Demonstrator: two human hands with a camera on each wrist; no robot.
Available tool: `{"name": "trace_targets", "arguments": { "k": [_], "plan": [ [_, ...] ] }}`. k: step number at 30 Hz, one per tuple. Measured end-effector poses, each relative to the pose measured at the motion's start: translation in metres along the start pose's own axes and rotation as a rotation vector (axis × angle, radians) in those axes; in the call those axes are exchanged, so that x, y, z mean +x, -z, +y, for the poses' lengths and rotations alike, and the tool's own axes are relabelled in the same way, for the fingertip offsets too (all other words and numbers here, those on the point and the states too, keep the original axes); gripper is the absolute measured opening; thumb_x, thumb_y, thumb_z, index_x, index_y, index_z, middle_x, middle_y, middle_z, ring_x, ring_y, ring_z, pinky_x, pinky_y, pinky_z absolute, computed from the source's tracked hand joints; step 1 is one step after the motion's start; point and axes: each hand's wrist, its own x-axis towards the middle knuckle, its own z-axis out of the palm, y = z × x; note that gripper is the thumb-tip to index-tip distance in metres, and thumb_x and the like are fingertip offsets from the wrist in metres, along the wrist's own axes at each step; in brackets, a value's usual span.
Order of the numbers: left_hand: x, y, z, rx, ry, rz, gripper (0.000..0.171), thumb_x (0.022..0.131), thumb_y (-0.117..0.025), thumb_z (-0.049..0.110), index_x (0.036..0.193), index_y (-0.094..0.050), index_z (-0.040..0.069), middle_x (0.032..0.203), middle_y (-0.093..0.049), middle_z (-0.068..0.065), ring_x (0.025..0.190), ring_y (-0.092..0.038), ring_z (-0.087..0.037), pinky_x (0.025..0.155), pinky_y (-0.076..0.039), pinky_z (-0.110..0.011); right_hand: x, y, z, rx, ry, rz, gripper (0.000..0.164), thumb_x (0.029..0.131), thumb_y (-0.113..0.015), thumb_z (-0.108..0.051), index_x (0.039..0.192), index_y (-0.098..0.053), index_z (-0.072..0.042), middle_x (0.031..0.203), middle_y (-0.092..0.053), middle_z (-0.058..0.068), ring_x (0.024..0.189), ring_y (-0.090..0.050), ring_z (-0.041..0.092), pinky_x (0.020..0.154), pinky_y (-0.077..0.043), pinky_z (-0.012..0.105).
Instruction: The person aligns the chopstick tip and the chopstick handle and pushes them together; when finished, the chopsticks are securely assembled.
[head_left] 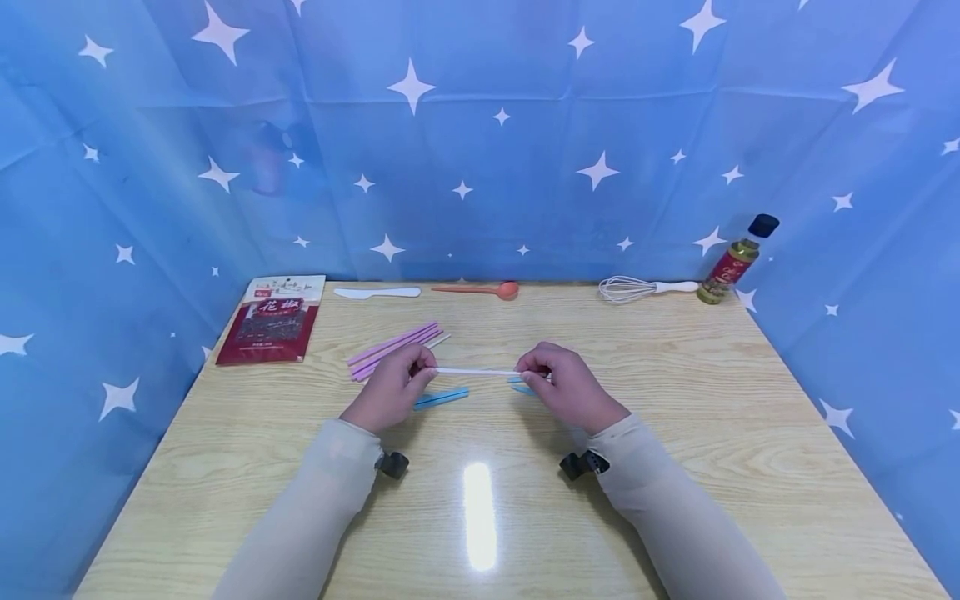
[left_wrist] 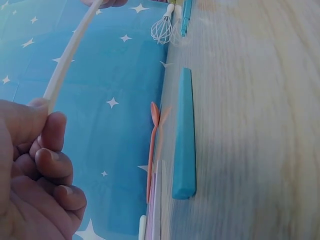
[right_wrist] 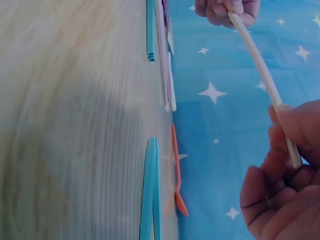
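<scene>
A slender white chopstick [head_left: 480, 372] spans the space between both hands, level above the table in the head view. My left hand [head_left: 392, 385] pinches one end between thumb and index finger; its other fingers [left_wrist: 57, 165] are curled. At the opposite end, my right hand [head_left: 566, 385] pinches the stick, whose tip shows past the thumb in the right wrist view. Below and beside the left hand lie blue sticks [head_left: 442, 398], and more blue sticks [right_wrist: 151, 185] are partly hidden behind the right hand. Purple sticks [head_left: 393, 350] with a white one lie beyond the left hand.
Along the back edge lie a red seasoning packet [head_left: 270, 325], a white knife [head_left: 377, 292], an orange spoon [head_left: 480, 290] and a whisk [head_left: 647, 287]. An oil bottle [head_left: 735, 262] stands at the back right. A starry blue curtain [head_left: 480, 150] borders the wooden table [head_left: 712, 400].
</scene>
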Motion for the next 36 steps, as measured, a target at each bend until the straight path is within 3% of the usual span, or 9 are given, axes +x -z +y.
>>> {"name": "trace_targets", "arguments": {
  "k": [5,16,23,29,36],
  "plan": [
    [0.001,0.0,0.001,-0.021,0.006,-0.006,0.006,0.106,-0.061,0.006,0.101,-0.063,0.009,0.087,-0.056,-0.002,0.076,-0.05,-0.018,0.069,-0.044,-0.028,0.0,0.001,0.002,-0.002,-0.01,0.008,0.007,0.101,-0.068,-0.003,0.102,-0.074,-0.003,0.093,-0.064,0.0,0.083,-0.055,0.016,0.075,-0.049,0.03],
    [-0.001,0.005,-0.002,-0.077,0.097,-0.033,0.006,0.104,-0.068,0.017,0.104,-0.068,0.011,0.094,-0.062,0.0,0.083,-0.052,-0.021,0.073,-0.044,-0.031,0.001,0.002,0.008,0.024,-0.063,0.027,0.011,0.103,-0.067,-0.006,0.109,-0.076,-0.004,0.102,-0.067,0.003,0.086,-0.058,0.019,0.079,-0.052,0.033],
    [-0.001,0.017,-0.015,-0.093,0.187,0.046,0.005,0.105,-0.066,0.016,0.103,-0.068,0.012,0.098,-0.066,-0.003,0.088,-0.054,-0.022,0.076,-0.046,-0.033,0.002,0.003,0.013,0.044,-0.143,0.099,0.011,0.102,-0.07,-0.012,0.111,-0.076,-0.008,0.099,-0.066,0.002,0.088,-0.059,0.018,0.081,-0.052,0.034],
    [-0.001,0.03,-0.032,-0.017,0.267,0.034,0.004,0.106,-0.065,0.016,0.104,-0.067,0.012,0.1,-0.065,-0.006,0.091,-0.055,-0.024,0.082,-0.047,-0.038,0.003,0.003,0.014,0.069,-0.153,0.093,0.014,0.103,-0.069,-0.013,0.112,-0.075,-0.005,0.101,-0.068,0.004,0.09,-0.06,0.02,0.081,-0.052,0.035],
    [-0.002,0.043,-0.048,0.113,0.329,-0.032,0.004,0.104,-0.067,0.019,0.103,-0.066,0.015,0.1,-0.064,-0.006,0.09,-0.056,-0.024,0.08,-0.046,-0.038,0.004,0.002,0.017,0.069,-0.166,0.093,0.016,0.103,-0.069,-0.014,0.113,-0.075,-0.003,0.102,-0.068,0.004,0.091,-0.06,0.019,0.081,-0.052,0.033]
  ]
}}
